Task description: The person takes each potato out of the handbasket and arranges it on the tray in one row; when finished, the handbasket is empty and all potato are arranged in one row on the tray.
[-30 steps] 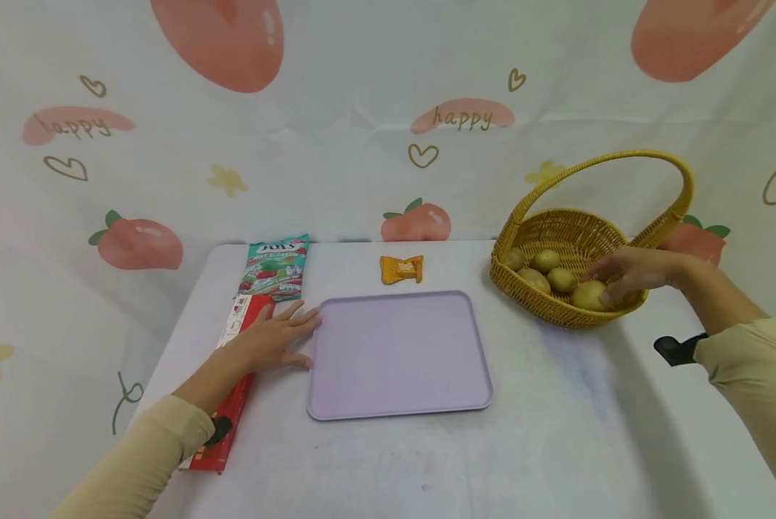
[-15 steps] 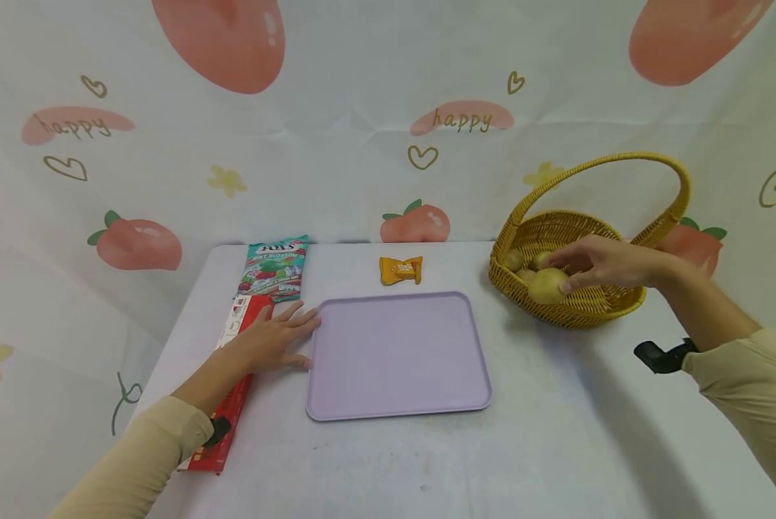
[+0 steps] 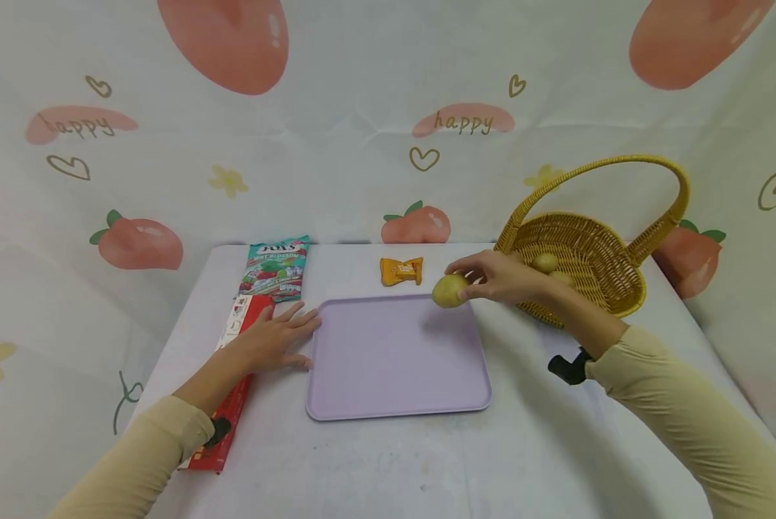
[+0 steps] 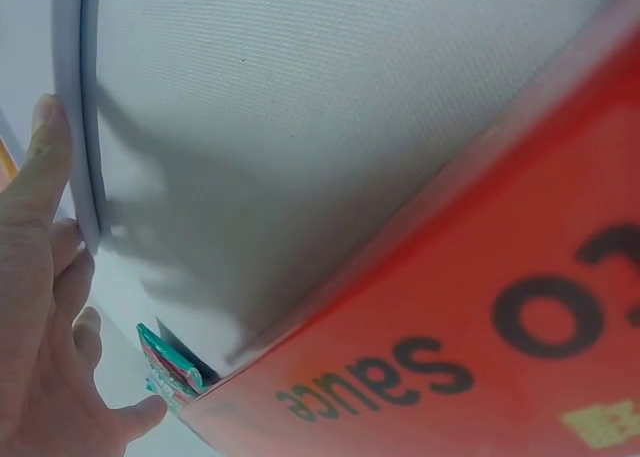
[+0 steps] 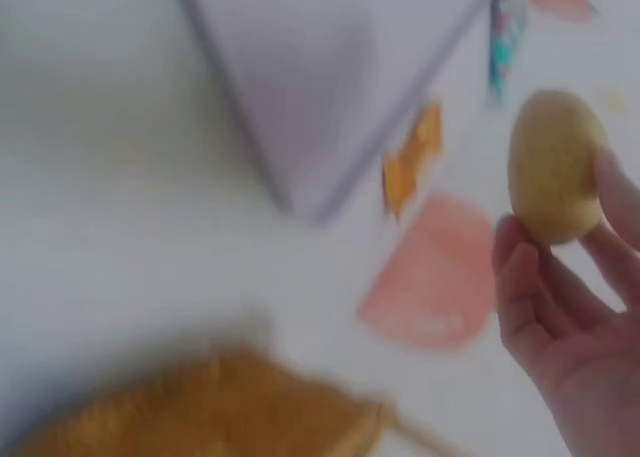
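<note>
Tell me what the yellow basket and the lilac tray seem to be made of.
Yellow basket: wicker or a plastic imitation, faintly glossy; interlaced strands show in its wall.
Lilac tray: probably plastic, matte, judging by its even colour and smooth raised rim.

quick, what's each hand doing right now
Left hand: open, at the left edge of the lilac tray.
Right hand: holding a potato.

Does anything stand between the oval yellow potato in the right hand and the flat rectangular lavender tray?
Nothing visible does. The potato, raised in the right hand, appears over the far right corner of the tray. The left hand is at its left rim; a small orange packet lies beyond its far rim.
</note>
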A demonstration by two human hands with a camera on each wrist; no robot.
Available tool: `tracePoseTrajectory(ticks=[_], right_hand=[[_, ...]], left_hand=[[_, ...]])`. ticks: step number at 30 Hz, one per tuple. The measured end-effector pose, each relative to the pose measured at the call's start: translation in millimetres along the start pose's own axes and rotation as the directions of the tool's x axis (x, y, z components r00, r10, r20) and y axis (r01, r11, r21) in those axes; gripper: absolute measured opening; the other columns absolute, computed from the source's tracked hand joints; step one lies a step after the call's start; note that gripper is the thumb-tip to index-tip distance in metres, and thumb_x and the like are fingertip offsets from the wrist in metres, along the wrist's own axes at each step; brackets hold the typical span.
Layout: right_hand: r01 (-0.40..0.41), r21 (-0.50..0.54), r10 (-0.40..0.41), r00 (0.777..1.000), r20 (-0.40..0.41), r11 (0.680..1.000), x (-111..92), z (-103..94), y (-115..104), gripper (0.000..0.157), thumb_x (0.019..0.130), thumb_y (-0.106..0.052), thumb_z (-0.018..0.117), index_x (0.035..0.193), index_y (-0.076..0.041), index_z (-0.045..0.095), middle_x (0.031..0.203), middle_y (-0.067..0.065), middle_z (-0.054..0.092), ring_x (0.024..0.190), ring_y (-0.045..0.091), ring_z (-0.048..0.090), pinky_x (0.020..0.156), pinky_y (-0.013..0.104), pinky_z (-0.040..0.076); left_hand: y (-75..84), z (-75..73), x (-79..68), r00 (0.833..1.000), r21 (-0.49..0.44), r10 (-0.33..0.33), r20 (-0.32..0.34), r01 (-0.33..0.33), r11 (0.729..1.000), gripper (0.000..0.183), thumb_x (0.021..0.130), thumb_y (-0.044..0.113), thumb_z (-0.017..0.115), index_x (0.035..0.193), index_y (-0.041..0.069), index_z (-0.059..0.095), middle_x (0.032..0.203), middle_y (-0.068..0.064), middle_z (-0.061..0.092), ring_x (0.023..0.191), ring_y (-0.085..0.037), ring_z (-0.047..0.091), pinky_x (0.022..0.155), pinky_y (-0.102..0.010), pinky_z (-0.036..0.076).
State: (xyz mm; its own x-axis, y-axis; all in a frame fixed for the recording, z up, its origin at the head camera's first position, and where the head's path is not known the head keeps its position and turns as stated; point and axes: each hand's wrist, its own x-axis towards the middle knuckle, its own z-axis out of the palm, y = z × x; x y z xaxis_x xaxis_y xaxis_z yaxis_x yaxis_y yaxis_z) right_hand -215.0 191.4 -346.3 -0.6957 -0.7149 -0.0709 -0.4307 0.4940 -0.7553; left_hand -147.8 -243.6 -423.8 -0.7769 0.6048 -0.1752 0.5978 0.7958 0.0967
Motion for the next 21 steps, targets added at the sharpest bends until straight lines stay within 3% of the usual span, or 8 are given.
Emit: tracePoseTrajectory(ticks=[6, 15, 21], right_hand=[[0.035, 0.048, -0.032, 0.997, -0.064, 0.998, 41.3, 45.3, -0.8, 0.043, 0.089, -0.001, 0.07, 0.129, 0.01, 0.059, 0.122, 0.022, 0.065, 0.11, 0.035, 0.065, 0.094, 0.046, 0.054], [-0.025, 0.104, 0.04, 0.988, -0.151, 0.994, 93.1, 107.4, -6.6, 0.04, 0.088, -0.003, 0.072, 0.126, 0.006, 0.063, 0.118, 0.019, 0.067, 0.103, 0.029, 0.066, 0.091, 0.035, 0.054], [-0.054, 0.077, 0.067, 0.981, -0.182, 0.996, 119.0, 138.2, -17.6, 0.036, 0.088, -0.005, 0.074, 0.122, 0.002, 0.065, 0.113, 0.017, 0.069, 0.096, 0.024, 0.065, 0.086, 0.031, 0.053]], left_hand=[[-1.3, 0.8, 0.1, 1.0, 0.002, -0.001, 0.012, 0.001, 1.0, 0.084, 0.086, 0.055, 0.069, 0.152, 0.011, 0.041, 0.157, -0.011, 0.038, 0.146, -0.04, 0.027, 0.11, -0.073, 0.018], [1.3, -2.5, -0.9, 1.0, 0.008, -0.008, 0.022, 0.008, 1.0, 0.084, 0.087, 0.053, 0.069, 0.152, 0.009, 0.041, 0.157, -0.013, 0.039, 0.146, -0.04, 0.027, 0.11, -0.073, 0.017], [0.0, -0.6, -0.7, 1.0, 0.014, -0.01, 0.027, 0.009, 1.0, 0.084, 0.087, 0.055, 0.068, 0.152, 0.01, 0.04, 0.157, -0.012, 0.038, 0.147, -0.04, 0.027, 0.11, -0.073, 0.018]])
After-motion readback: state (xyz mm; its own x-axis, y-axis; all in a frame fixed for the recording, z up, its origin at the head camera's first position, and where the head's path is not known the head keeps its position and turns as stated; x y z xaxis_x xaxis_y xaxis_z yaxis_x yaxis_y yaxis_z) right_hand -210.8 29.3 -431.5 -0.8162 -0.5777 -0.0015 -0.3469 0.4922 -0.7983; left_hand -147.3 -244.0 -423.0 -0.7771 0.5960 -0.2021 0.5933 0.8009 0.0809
